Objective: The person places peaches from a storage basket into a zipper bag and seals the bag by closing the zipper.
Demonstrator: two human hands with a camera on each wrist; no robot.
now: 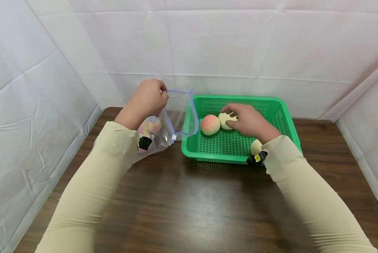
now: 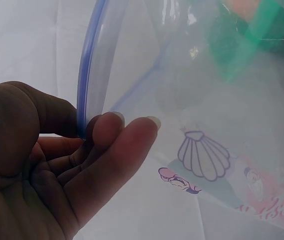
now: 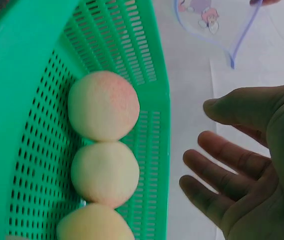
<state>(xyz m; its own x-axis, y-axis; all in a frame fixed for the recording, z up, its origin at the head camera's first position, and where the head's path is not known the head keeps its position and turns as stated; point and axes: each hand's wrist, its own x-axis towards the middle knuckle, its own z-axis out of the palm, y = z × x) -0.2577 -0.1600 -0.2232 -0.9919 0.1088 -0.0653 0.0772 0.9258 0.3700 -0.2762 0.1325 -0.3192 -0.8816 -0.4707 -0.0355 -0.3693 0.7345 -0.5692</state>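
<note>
My left hand (image 1: 148, 97) pinches the rim of a clear zip bag (image 1: 162, 141) at the left. The bag has a purple zip (image 1: 195, 112) with its mouth gaping toward the basket, and a printed shell (image 2: 203, 156) shows on its film. My right hand (image 1: 248, 121) hovers over a green basket (image 1: 189, 149), fingers spread and slightly bent, holding nothing. Under it lie a pink-blushed peach (image 1: 210, 125) and a pale peach (image 1: 226, 121), side by side. Nearer my right wrist is another pale peach (image 1: 256, 147), partly hidden. The right wrist view shows three peaches (image 3: 104, 172) in a row.
The basket stands on a dark wooden table (image 1: 201, 207), close to the back. White cloth walls (image 1: 208, 45) enclose the table behind and on both sides. The bag's mouth overlaps the basket's left rim.
</note>
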